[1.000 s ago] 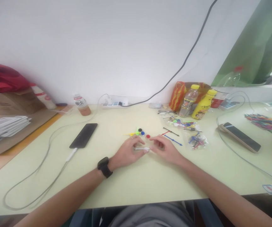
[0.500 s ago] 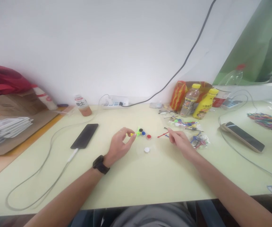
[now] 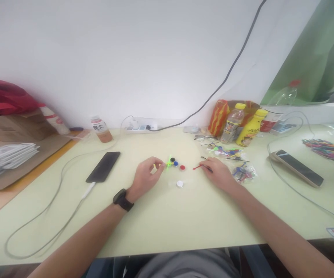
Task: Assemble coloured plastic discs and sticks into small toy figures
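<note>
My left hand (image 3: 148,173), wearing a black watch (image 3: 123,199), has thumb and index closed together at the edge of a bright green crossed plastic piece (image 3: 169,163); whatever is between the fingertips is hidden. Beside the green piece lie a black disc (image 3: 172,159) and a blue disc (image 3: 176,163). A red disc (image 3: 182,167) and a white disc (image 3: 179,184) rest between my hands. My right hand (image 3: 217,173) pinches a thin red plastic arrow (image 3: 196,167) pointing left. Dark thin pieces show at its fingers, partly covered.
Clear bags of coloured plastic parts (image 3: 244,172) lie right of my right hand. Behind them stand a yellow bottle (image 3: 251,128) and a clear bottle (image 3: 233,124). A charging phone (image 3: 103,166) with a looped cable lies left; another phone (image 3: 300,168) is at right.
My left thumb and index have come together, covering the yellow bit seen between them. My right fingers have moved slightly left and closed over the end of the red arrow.
</note>
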`<action>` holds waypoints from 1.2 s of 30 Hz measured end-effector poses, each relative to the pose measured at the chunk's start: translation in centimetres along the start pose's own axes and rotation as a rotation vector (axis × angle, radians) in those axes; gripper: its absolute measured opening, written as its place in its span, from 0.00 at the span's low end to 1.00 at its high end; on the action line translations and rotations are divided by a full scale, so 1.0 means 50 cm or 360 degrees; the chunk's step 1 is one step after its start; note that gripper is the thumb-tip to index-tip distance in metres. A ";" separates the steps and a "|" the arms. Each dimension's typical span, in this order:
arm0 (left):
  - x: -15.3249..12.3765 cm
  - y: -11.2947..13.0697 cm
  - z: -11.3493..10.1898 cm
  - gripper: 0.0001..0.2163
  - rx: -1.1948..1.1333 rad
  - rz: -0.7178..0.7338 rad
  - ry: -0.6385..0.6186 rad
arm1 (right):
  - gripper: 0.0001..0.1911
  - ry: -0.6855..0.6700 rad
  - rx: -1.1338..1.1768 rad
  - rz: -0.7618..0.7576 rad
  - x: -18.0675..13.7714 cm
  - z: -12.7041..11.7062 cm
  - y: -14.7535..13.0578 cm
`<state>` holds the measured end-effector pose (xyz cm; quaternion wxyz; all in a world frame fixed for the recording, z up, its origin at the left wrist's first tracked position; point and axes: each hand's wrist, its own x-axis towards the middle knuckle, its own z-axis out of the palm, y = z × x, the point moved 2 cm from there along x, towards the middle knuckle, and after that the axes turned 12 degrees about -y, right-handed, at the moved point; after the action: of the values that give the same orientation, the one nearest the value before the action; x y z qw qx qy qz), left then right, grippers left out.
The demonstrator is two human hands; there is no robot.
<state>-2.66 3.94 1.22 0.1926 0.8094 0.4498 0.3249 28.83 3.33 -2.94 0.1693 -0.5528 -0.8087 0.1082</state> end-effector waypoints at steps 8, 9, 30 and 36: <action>-0.002 0.005 -0.003 0.07 -0.0021 0.0005 0.0019 | 0.10 0.0215 0.0206 -0.0198 0.005 -0.012 -0.012; -0.002 0.005 -0.003 0.07 -0.0021 0.0006 0.0023 | 0.10 0.0264 0.0246 -0.0214 0.004 -0.016 -0.015; -0.002 0.000 0.001 0.07 -0.0019 0.0012 -0.0001 | 0.16 0.0537 0.0791 -0.0090 -0.004 -0.055 -0.034; -0.003 -0.001 0.003 0.07 -0.0018 0.0009 -0.0012 | 0.18 0.0365 0.1197 0.0001 -0.005 -0.045 -0.041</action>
<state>-2.65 3.84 1.05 0.1980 0.8108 0.4449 0.3248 28.03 2.33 -0.16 0.4494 -0.4608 -0.6884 0.3345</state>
